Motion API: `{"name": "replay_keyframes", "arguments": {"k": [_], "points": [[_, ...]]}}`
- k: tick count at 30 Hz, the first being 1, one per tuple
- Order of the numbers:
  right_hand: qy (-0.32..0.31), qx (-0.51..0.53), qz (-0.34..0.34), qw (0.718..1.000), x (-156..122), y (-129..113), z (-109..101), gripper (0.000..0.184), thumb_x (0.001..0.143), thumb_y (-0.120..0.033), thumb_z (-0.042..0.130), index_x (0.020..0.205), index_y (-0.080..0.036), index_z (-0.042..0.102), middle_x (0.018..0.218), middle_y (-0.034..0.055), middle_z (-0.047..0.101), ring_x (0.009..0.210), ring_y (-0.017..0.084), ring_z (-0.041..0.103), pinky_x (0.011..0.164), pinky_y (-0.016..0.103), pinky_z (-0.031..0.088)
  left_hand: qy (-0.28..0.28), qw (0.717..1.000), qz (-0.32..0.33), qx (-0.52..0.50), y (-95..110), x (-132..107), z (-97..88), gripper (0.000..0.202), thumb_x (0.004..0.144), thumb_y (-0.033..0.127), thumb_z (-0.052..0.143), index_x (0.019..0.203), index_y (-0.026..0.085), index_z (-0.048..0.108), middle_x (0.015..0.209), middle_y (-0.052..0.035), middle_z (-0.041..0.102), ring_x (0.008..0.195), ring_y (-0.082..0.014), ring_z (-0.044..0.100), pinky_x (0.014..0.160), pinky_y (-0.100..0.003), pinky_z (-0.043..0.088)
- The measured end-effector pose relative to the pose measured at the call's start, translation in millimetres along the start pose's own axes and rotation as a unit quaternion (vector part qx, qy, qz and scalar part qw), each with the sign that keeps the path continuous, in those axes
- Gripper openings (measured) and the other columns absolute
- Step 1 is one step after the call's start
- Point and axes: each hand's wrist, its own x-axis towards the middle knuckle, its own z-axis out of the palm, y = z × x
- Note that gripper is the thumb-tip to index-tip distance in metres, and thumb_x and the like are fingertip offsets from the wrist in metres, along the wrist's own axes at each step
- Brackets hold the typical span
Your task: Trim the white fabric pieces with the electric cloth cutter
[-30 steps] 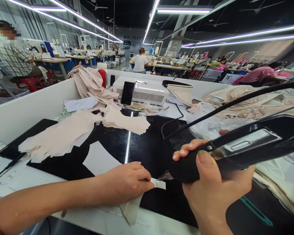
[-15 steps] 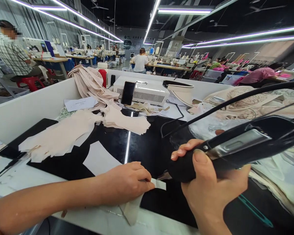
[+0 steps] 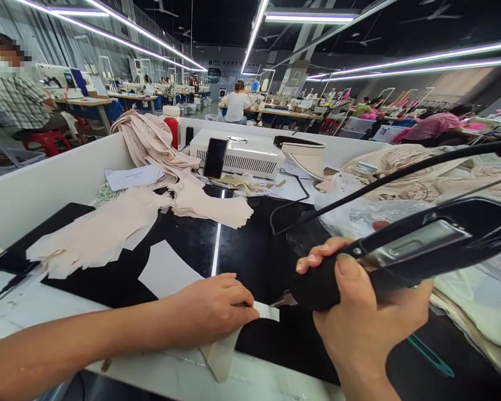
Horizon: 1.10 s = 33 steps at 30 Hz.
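Note:
My left hand (image 3: 217, 312) rests on the black work surface (image 3: 250, 262), fingers closed on a pale fabric piece (image 3: 268, 311). One end of the piece sticks out to the right of my fingertips, and a wider part (image 3: 220, 356) hangs toward the table's front edge. My right hand (image 3: 367, 317) is wrapped round a black corded handheld tool (image 3: 401, 262) with a silvery panel. Its narrow metal tip (image 3: 286, 299) points left, close to the fabric's right end; whether they touch I cannot tell. A white curved sheet (image 3: 167, 270) lies just behind my left hand.
Stacked beige fabric pieces (image 3: 100, 228) lie left, near a dark tablet-like device (image 3: 42, 236). A phone (image 3: 215, 157) leans on a white vented box (image 3: 254, 156) at the back. A black cable (image 3: 384, 178) arches across the right. Teal tweezers-like tool (image 3: 432, 356) lies front right.
My right hand and the tool have shifted slightly right, so the metal tip sits a little farther from my left fingers. The whole view has drifted slightly. Both grips stay the same.

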Motion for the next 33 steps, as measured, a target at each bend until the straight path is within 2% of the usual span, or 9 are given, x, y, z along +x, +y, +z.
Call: {"name": "replay_keyframes", "arguments": {"k": [4,9,17,23,27,31,33], "points": [[0.003,0.033,0.017,0.999,-4,-7,2,0.061,0.08,-0.037,0.113,0.132,-0.035,0.082,0.082,-0.0081,0.081,0.058,0.022,0.071,0.047,0.034,0.063,-0.004,1.0,-0.004,-0.02,-1,-4,2.0,0.024,0.128,0.007,0.066,0.136,0.014,0.088,0.129,-0.0107,0.091,0.112,-0.0247,0.088,0.141,-0.045,0.062],[-0.03,0.041,0.023,0.998,-14,-11,1,0.057,0.086,-0.041,0.113,0.134,-0.035,0.082,0.083,-0.0082,0.08,0.056,0.021,0.073,0.048,0.035,0.066,-0.013,1.0,-0.009,-0.02,-2,-4,1.8,0.025,0.126,0.006,0.07,0.142,0.014,0.088,0.13,-0.0117,0.091,0.117,-0.026,0.089,0.14,-0.047,0.064],[-0.041,0.039,0.026,0.998,-18,-8,0,0.058,0.089,-0.035,0.113,0.138,-0.035,0.083,0.086,-0.0066,0.083,0.06,0.02,0.074,0.052,0.033,0.065,-0.014,1.0,-0.011,-0.024,-2,-4,3.5,0.026,0.13,0.011,0.066,0.143,0.015,0.088,0.128,-0.0112,0.091,0.116,-0.0263,0.088,0.14,-0.047,0.063],[-0.005,0.025,0.004,1.0,-8,-10,-3,0.055,0.082,-0.041,0.113,0.128,-0.035,0.084,0.082,-0.0082,0.081,0.057,0.022,0.072,0.047,0.037,0.065,0.005,1.0,0.003,-0.023,-7,-5,9.2,0.022,0.128,0.01,0.067,0.136,0.014,0.088,0.126,-0.012,0.09,0.112,-0.0255,0.088,0.139,-0.047,0.063],[-0.008,0.025,0.015,1.0,-8,-10,-3,0.059,0.078,-0.04,0.114,0.129,-0.035,0.084,0.081,-0.0081,0.082,0.057,0.023,0.072,0.047,0.036,0.063,-0.005,1.0,-0.004,-0.016,-6,-5,9.2,0.022,0.126,0.007,0.069,0.137,0.013,0.087,0.127,-0.0125,0.09,0.112,-0.0252,0.088,0.138,-0.046,0.064],[-0.008,-0.001,0.014,1.0,-11,-8,-4,0.046,0.082,-0.039,0.112,0.116,-0.034,0.081,0.082,-0.0082,0.08,0.058,0.021,0.072,0.05,0.035,0.066,-0.017,1.0,-0.005,-0.014,-5,-3,2.5,0.024,0.127,0.008,0.069,0.14,0.015,0.087,0.129,-0.0116,0.089,0.118,-0.0252,0.089,0.142,-0.048,0.062],[-0.009,-0.013,0.012,1.0,-12,-8,-4,0.042,0.084,-0.04,0.112,0.11,-0.033,0.079,0.082,-0.0082,0.08,0.058,0.02,0.072,0.05,0.035,0.066,-0.02,1.0,-0.001,0.001,-2,-3,-3.6,0.024,0.124,0.005,0.071,0.141,0.013,0.085,0.133,-0.0147,0.089,0.124,-0.0268,0.088,0.138,-0.045,0.066]]}}
